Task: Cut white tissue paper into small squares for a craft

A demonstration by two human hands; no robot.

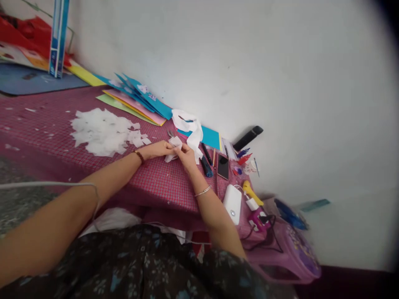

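My left hand and my right hand meet over the checked tablecloth, fingers closed on a small piece of white tissue paper between them. Part of the tissue hangs below the fingertips, and the fingers hide some of it. Just behind the hands lie scissors, partly covered. A long strip of white tissue curls on the table beyond my right hand. To the left of my left hand spreads a wide heap of torn white tissue pieces.
Coloured paper sheets and blue cards lean toward the wall. Right of my hands lie pens, a phone and a white power bank. A pink plastic stool stands at the lower right. A white cable crosses my left arm.
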